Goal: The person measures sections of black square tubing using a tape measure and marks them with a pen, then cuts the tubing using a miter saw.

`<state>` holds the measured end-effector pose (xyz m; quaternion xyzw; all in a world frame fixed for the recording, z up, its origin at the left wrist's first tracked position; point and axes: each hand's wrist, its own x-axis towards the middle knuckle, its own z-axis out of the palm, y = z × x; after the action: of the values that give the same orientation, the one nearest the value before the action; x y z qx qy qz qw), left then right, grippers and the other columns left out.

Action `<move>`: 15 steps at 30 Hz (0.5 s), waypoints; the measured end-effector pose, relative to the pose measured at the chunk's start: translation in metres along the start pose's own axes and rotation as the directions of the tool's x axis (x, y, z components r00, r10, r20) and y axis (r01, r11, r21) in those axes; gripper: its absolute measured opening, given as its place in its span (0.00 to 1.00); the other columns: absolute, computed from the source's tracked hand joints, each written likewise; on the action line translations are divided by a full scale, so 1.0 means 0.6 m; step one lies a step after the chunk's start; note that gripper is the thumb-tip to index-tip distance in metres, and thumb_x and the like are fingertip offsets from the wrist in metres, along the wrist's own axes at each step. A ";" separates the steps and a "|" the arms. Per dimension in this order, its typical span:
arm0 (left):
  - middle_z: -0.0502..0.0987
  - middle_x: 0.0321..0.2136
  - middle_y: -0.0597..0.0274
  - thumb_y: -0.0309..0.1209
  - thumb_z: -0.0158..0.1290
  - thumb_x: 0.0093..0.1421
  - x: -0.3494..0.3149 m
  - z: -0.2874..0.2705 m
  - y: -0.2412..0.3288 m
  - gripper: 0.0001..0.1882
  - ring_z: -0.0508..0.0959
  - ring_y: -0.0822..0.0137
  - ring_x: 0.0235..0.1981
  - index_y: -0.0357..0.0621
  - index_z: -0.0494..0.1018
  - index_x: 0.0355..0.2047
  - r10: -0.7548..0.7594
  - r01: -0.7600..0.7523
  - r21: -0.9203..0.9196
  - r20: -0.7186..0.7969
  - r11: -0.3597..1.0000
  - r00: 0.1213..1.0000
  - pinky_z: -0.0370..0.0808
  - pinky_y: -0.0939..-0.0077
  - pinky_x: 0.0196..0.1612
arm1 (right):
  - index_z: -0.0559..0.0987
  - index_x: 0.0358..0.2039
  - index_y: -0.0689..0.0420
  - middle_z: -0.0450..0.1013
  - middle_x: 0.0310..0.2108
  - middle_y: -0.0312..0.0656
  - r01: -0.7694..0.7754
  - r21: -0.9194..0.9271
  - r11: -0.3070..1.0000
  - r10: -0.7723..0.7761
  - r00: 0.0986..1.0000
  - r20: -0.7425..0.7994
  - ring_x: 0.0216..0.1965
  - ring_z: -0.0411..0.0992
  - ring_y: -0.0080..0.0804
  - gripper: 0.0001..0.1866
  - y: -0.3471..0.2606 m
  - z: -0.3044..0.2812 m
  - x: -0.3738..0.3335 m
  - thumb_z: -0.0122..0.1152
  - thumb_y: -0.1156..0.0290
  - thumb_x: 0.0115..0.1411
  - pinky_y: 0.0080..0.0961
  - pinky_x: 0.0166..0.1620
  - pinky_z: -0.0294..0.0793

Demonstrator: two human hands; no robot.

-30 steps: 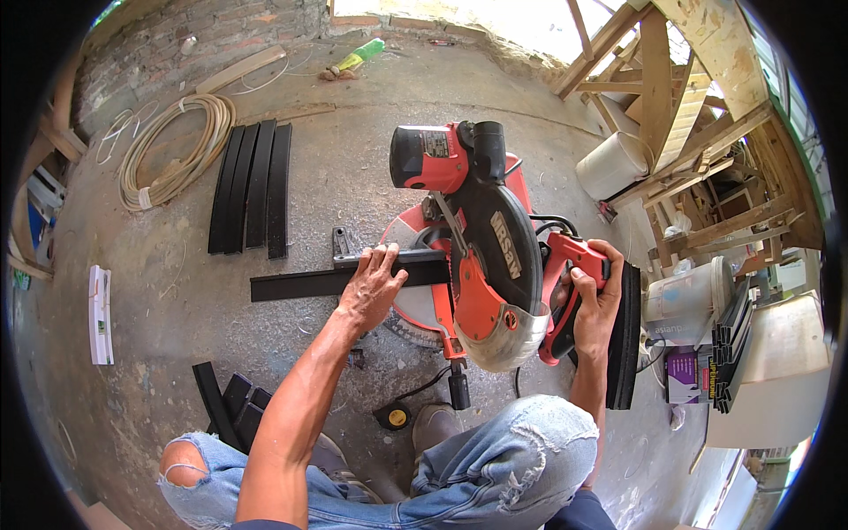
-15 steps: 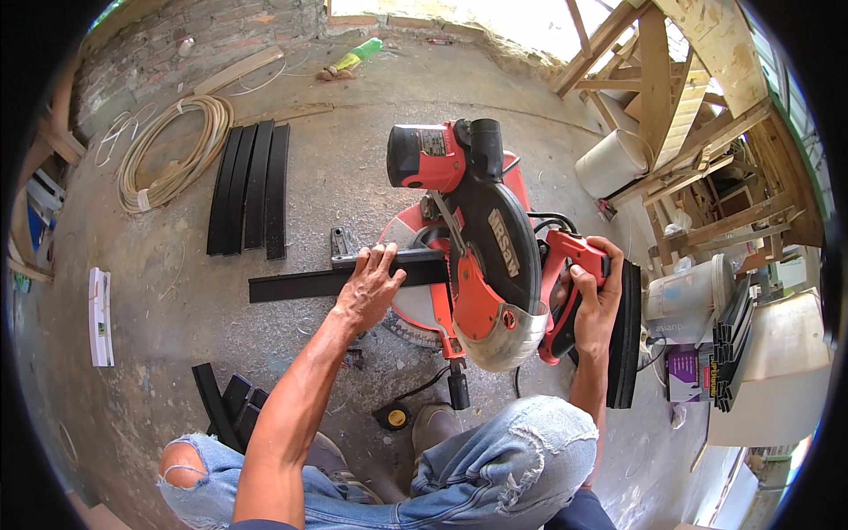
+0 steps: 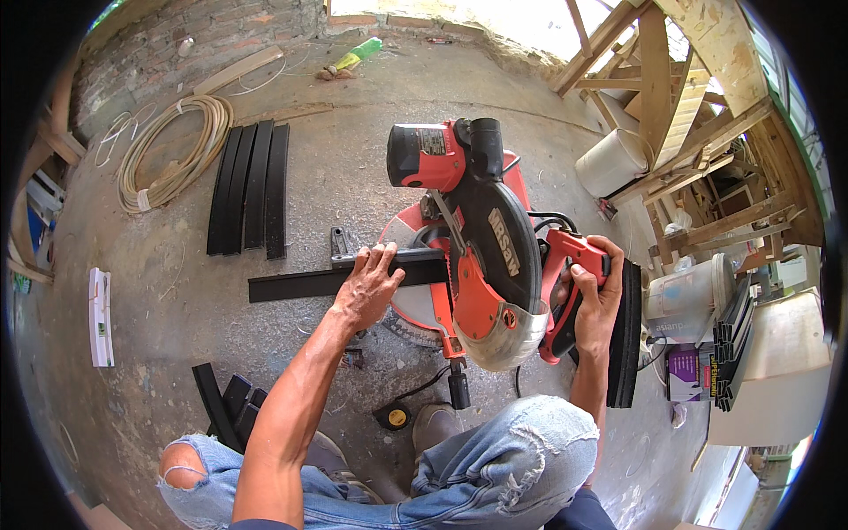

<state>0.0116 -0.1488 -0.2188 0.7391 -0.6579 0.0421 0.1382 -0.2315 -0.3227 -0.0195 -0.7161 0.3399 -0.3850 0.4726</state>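
Observation:
A red and black miter saw (image 3: 499, 238) stands on the floor in front of me, its head lowered over the table. My right hand (image 3: 596, 291) is closed around the red saw handle (image 3: 558, 287), with the thumb on top. Left of the blade, my left hand (image 3: 367, 287) presses a long black strip (image 3: 296, 287) against the saw's fence, fingers curled over it. The strip's right end runs in beside the blade guard (image 3: 503, 340); the blade's contact with it is hidden.
Black strips (image 3: 252, 190) lie at the far left beside a coiled hose (image 3: 177, 155). Short black offcuts (image 3: 221, 406) and a tape measure (image 3: 391, 415) lie near my feet. More dark lengths (image 3: 625, 336) lie right of the saw, by a white bucket (image 3: 689, 296). Timber (image 3: 671, 88) fills the far right.

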 end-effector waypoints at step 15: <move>0.62 0.60 0.45 0.29 0.64 0.53 0.005 0.003 0.006 0.19 0.61 0.50 0.63 0.42 0.79 0.46 -0.015 0.015 0.000 -0.003 1.000 1.000 0.54 0.54 0.66 | 0.67 0.56 0.56 0.70 0.26 0.35 -0.010 0.041 0.999 0.010 1.000 0.001 0.22 0.67 0.17 0.20 0.002 -0.003 0.000 0.51 0.77 0.62 0.17 0.25 0.69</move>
<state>0.0085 -0.1525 -0.2193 0.7441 -0.6520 0.0422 0.1393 -0.2331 -0.3236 -0.0204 -0.7046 0.3354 -0.3893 0.4894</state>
